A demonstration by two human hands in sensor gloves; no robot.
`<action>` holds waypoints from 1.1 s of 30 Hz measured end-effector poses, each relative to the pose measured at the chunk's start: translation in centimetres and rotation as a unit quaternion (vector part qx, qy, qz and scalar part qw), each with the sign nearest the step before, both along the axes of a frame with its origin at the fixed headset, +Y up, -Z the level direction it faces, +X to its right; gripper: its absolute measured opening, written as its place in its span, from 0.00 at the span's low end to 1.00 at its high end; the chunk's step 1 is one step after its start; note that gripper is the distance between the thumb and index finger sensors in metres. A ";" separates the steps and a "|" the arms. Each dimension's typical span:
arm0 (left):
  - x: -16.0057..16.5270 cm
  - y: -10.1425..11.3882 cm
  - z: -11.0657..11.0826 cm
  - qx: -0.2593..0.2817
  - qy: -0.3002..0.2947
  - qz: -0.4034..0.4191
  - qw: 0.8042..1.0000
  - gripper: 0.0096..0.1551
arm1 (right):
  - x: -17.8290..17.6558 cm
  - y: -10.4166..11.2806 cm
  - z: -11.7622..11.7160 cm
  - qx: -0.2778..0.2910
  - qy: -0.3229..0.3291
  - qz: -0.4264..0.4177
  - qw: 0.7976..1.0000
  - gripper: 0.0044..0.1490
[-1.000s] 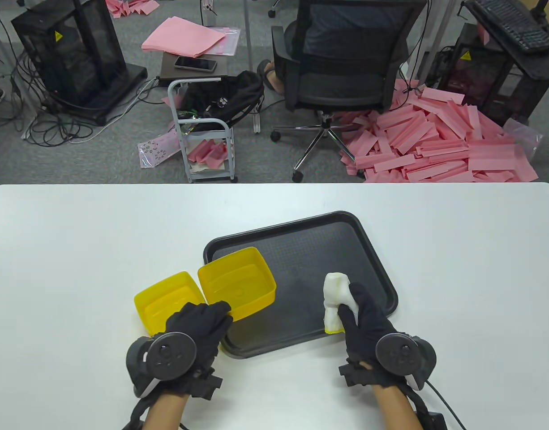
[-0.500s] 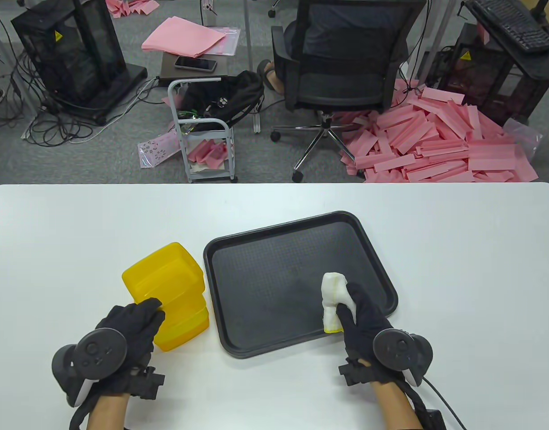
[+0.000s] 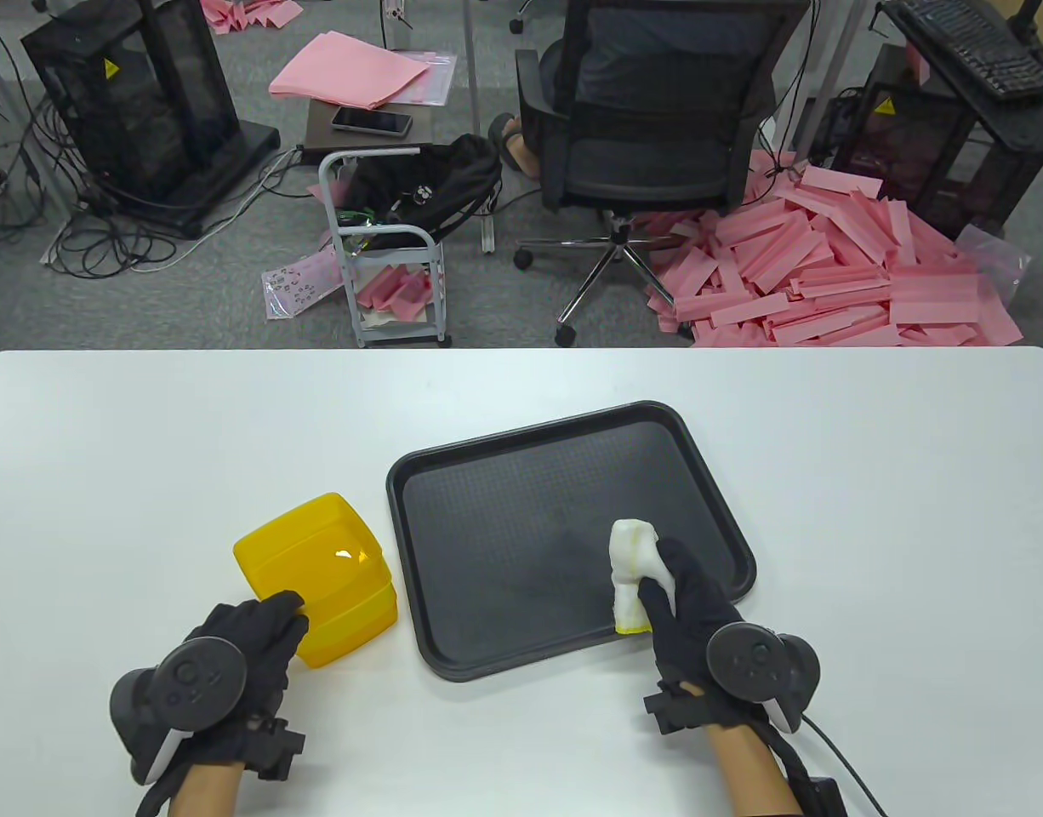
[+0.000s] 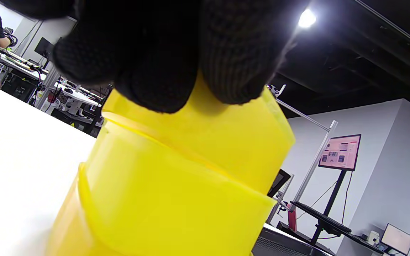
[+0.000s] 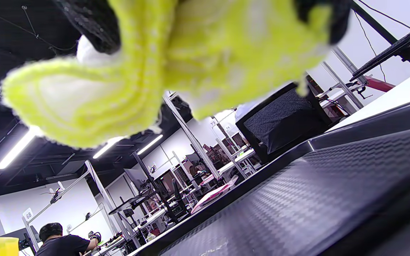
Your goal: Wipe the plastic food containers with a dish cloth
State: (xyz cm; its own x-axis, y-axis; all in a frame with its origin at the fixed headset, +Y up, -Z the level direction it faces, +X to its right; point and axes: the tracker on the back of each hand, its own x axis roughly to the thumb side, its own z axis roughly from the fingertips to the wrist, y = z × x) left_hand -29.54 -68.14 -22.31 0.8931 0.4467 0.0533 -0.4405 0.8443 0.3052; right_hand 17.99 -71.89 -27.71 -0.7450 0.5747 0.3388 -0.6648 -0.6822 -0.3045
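Observation:
Two yellow plastic containers (image 3: pixel 317 570) sit nested one inside the other on the white table, left of the black tray (image 3: pixel 564 477). My left hand (image 3: pixel 266 625) grips the near rim of the upper container; in the left wrist view its fingers (image 4: pixel 162 71) lie over the upper container (image 4: pixel 205 142). My right hand (image 3: pixel 670 596) holds a rolled white dish cloth with a yellow edge (image 3: pixel 634 566) over the tray's near right part. In the right wrist view the cloth (image 5: pixel 148 67) hangs just above the tray surface (image 5: pixel 315 199).
The tray holds nothing but the cloth above it. An office chair (image 3: pixel 658 128) and a heap of pink foam strips (image 3: pixel 836 272) lie on the floor beyond the table's far edge, with a small white cart (image 3: pixel 385 247) at the left.
My left hand lifted one yellow container off the tray, carried it left and set it down into the other one. My right hand with the cloth stayed almost still.

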 end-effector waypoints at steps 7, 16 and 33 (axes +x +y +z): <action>-0.1 -0.2 -0.2 -0.012 -0.004 0.004 1.000 0.22 | 0.0 -0.1 0.0 -0.005 0.000 0.000 1.000 0.37; -0.6 -0.8 0.1 -0.016 0.005 0.023 1.000 0.26 | 0.0 -0.1 -0.1 -0.008 0.000 -0.001 1.000 0.37; 9.2 4.3 -0.6 0.050 -0.123 0.011 0.991 0.31 | 0.1 -0.3 -0.2 -0.019 0.000 0.005 1.000 0.37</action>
State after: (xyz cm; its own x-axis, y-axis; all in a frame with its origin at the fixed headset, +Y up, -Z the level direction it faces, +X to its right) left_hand -20.30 -63.80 -22.87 0.8371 0.4483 0.3135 -0.5308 0.8043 0.2670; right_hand 18.11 -72.19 -27.94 -0.7505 0.5800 0.3166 -0.6581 -0.6993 -0.2790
